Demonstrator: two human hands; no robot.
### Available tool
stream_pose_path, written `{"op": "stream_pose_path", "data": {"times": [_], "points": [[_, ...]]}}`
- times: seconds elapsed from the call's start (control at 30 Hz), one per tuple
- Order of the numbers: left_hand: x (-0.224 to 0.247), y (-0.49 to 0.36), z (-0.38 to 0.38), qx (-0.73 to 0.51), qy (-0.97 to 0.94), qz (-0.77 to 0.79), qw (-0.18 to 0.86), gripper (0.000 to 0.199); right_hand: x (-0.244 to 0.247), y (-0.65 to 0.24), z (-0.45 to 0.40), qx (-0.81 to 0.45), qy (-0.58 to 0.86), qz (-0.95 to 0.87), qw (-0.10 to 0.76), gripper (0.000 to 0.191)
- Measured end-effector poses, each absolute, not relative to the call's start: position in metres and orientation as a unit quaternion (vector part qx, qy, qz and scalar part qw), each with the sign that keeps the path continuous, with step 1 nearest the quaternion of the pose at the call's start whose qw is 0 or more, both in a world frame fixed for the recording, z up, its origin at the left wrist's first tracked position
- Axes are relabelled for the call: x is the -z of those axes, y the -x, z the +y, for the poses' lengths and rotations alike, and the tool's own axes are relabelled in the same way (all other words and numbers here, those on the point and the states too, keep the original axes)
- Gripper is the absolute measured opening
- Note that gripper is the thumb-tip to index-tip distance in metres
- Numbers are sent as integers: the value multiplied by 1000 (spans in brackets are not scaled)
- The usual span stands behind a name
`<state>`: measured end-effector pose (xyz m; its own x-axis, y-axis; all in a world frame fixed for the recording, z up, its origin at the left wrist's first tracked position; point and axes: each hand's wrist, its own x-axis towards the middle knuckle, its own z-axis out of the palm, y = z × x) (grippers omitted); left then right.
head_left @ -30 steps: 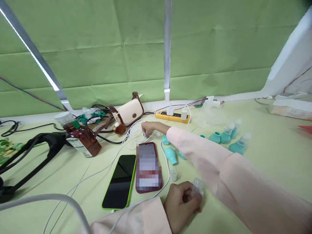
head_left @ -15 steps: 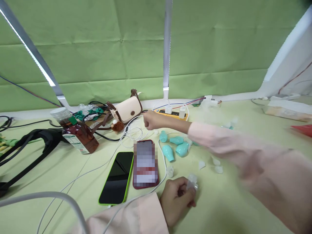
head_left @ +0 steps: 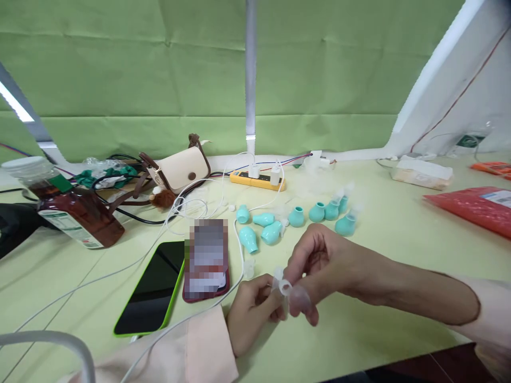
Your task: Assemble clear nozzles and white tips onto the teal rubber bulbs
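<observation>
My left hand (head_left: 252,315) rests on the table, thumb and fingers closed on a translucent plastic piece (head_left: 285,288) with a ring in its middle and petal-like flaps. My right hand (head_left: 325,266) is at the same piece, its fingers pinching a rounded, cloudy flap (head_left: 300,299). I cannot tell whether that flap is joined to the ring. Just beyond my left hand is another clear plastic piece (head_left: 249,268). Behind the hands are several turquoise vase-shaped pieces, one lying on its side (head_left: 248,240) and one upright (head_left: 296,216). A turquoise piece (head_left: 345,224) at the right carries translucent plastic.
To the left lie a green-cased phone (head_left: 149,290) and a red-cased phone (head_left: 206,260), with a white cable (head_left: 242,250) beside them. Farther back are a brown bottle (head_left: 85,213), a cream handbag (head_left: 181,170) and a yellow power strip (head_left: 255,182). A red package (head_left: 475,208) is at right.
My right hand has come back from near the power strip to meet my left hand at the plastic piece. The view has swung right, showing more turquoise pieces.
</observation>
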<state>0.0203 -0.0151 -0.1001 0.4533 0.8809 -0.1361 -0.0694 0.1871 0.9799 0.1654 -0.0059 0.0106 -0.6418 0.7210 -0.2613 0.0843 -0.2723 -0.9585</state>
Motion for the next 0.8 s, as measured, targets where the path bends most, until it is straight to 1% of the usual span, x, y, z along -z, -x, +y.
{"op": "stream_pose_path", "data": {"times": [0.03,0.07,0.13,0.17,0.2,0.23,0.33,0.47,0.57,0.8], "points": [[99,-21,-15,-356,-532,387,664,28,-6,-166,-1,-666,373,-598,245,7],[98,-21,-16,-354,-535,391,660,28,-2,-167,7,-593,393,-648,271,9],[97,-21,-16,-344,-547,398,652,27,7,-169,27,-375,437,-761,298,10],[97,-21,-16,-337,-552,400,649,27,11,-169,39,-251,446,-813,279,10],[97,-20,-16,-331,-557,402,647,27,14,-169,51,-150,447,-854,220,13],[98,-20,-16,-328,-560,403,645,26,16,-167,64,-75,444,-879,156,17],[99,-19,-16,-327,-567,404,639,26,15,-154,98,-42,427,-895,120,19],[100,-18,-16,-326,-576,399,635,27,11,-117,130,-79,390,-912,102,15],[101,-18,-16,-327,-581,397,631,27,17,-89,147,-113,399,-906,89,10],[103,-19,-16,-325,-584,398,628,28,40,-70,163,-125,424,-895,58,17]]}}
